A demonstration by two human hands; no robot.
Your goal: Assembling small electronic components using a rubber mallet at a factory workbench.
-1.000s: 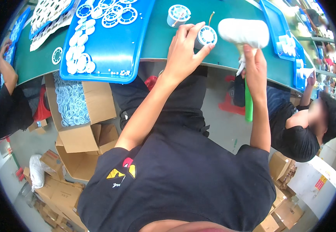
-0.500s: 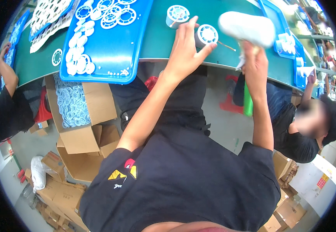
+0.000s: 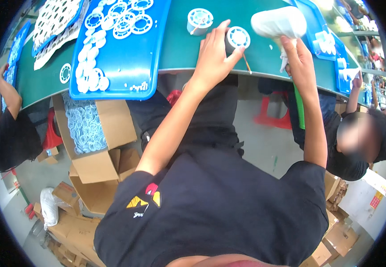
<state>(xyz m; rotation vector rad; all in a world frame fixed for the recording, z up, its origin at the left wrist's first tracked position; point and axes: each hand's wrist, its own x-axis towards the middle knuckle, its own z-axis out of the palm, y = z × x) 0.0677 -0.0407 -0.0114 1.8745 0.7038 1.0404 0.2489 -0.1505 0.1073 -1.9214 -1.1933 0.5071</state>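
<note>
My left hand (image 3: 217, 55) holds a dark cylinder with a white slotted ring cap (image 3: 237, 38) upright on the green table, thumb on its near side and fingers on its left. A thin brown lead (image 3: 247, 64) trails from it toward the table edge. My right hand (image 3: 300, 62) is closed round the handle of a mallet whose head (image 3: 279, 22) is wrapped in white material. The mallet's green handle end (image 3: 298, 107) shows below my wrist. Its head is right of the cylinder, apart from it. A second capped cylinder (image 3: 200, 21) stands beyond my left hand.
A blue tray (image 3: 133, 91) at left holds white rings, discs and small bits. Perforated white sheets (image 3: 53, 26) lie beyond it. At right, more blue trays (image 3: 322, 55) carry white parts. Below the table, a cardboard box (image 3: 117, 122) contains blue rings. Co-workers sit on both sides.
The mallet head has shifted slightly up and left, while my right hand has moved a little right. The cylinder's brown lead now points toward the table edge instead of rightward.
</note>
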